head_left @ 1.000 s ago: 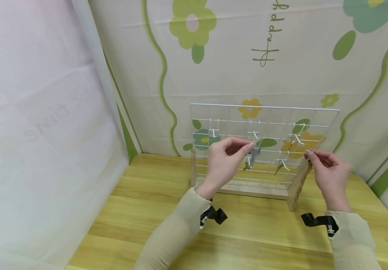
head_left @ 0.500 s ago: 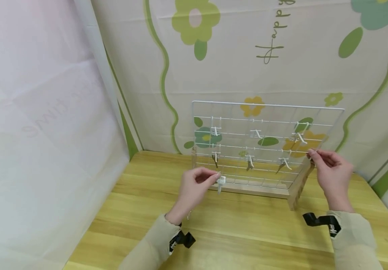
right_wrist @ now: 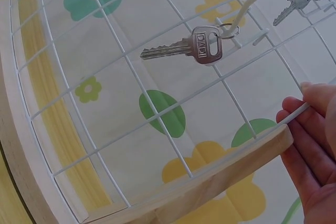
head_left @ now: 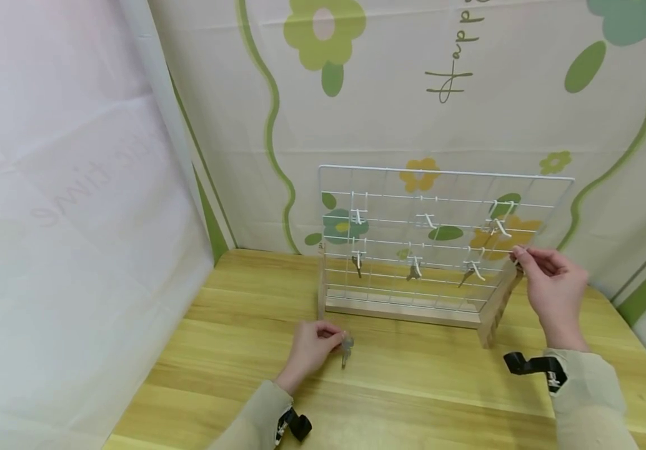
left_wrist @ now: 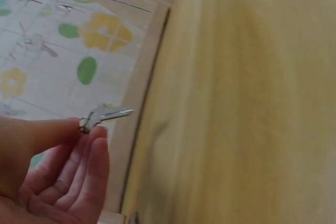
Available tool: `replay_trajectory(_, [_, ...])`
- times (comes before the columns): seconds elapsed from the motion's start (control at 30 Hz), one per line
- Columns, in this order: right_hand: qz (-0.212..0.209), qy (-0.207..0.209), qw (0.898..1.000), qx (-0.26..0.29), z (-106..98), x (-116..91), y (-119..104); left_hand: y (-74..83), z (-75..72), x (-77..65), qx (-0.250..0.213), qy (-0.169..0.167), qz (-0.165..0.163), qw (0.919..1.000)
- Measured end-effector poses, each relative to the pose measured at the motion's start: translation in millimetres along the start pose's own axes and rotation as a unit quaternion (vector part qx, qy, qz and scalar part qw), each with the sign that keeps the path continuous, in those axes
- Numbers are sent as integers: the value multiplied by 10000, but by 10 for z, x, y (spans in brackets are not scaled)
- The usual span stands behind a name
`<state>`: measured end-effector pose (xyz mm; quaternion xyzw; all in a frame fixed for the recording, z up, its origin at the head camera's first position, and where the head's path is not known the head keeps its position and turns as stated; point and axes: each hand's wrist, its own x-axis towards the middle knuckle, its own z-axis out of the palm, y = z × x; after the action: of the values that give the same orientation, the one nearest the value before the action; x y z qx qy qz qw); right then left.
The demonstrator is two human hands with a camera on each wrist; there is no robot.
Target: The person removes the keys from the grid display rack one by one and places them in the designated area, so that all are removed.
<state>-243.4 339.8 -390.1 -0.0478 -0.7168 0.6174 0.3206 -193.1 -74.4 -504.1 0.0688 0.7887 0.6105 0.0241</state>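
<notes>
In the head view my left hand (head_left: 313,350) pinches a small metal key (head_left: 347,350) by its ring, low over the table in front of the rack's left end. The left wrist view shows this key (left_wrist: 107,114) between thumb and fingertips, its blade pointing away from the hand. My right hand (head_left: 553,278) grips the right edge of a white wire grid rack (head_left: 447,173). Close to that hand, a key stamped with letters (right_wrist: 205,45) hangs by its ring from a white hook. The upper middle hook (head_left: 428,220) carries no key.
The grid stands in a wooden base (head_left: 402,312) on a wood-grain table (head_left: 424,387). Several white hooks are on it, and keys hang from the lower row. Behind it is a flower-printed cloth (head_left: 379,112); a white cloth (head_left: 64,250) hangs at the left.
My left hand has moved from the grid's upper middle hook down and left, carrying the key away from the grid to low over the table. My right hand has stayed on the grid's edge.
</notes>
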Motion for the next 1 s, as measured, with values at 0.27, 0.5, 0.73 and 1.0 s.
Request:
replay_trajectory(0.27, [41,15,10000,-22,-4,-13,-22,-110,17,-1,356,-6,-179,9992])
replay_trajectory(0.5, [2,1,9999,173,-2,-6,-3,-138,37,16,611,-10,-333,9976])
replay_trajectory(0.73, [2,4,9999,170,-5,-19,13,-139,47,17,603,-7,-346,9976])
replay_trajectory(1.0, [29,4,10000,24,-5,-16,2,-4,-7,-9,1166,150,-184,9929])
